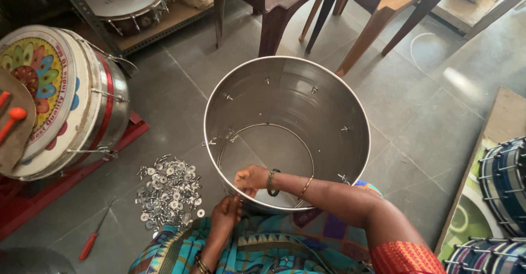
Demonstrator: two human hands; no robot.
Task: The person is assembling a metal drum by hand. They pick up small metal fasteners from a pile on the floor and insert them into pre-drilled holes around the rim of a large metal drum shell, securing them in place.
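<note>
on the grey tiled floor (427,115), directly before the seated person: one open steel drum shell (285,104), cylindrical, polished, standing upright with its mouth facing up, small bolts projecting through its wall at intervals around the inside. right hand (249,178), arm reaching across from the right, bangles at the wrist, placed at the near rim of the shell with the fingers curled inward over the edge; fingers closed small and tight, as on a little fitting, though what they pinch is too small to tell. left hand (226,208), just below and outside the same stretch of rim, fingers bunched against the outer wall; whether it holds anything cannot be told. the two hands sit close together, one inside and one outside the wall. to the left of the shell, on the floor: one loose pile of washers and small bolts (169,189), silver, near the left hand but apart from it. further left: one red-handled screwdriver (94,234), lying flat. at far left: one finished drum (66,98) with painted floral head and steel body, lying on its side on a red stand (33,208). at upper edge: wooden chairs (378,16) and another drum on a low shelf (123,0). at right edge: striped blue drums (501,186).
</note>
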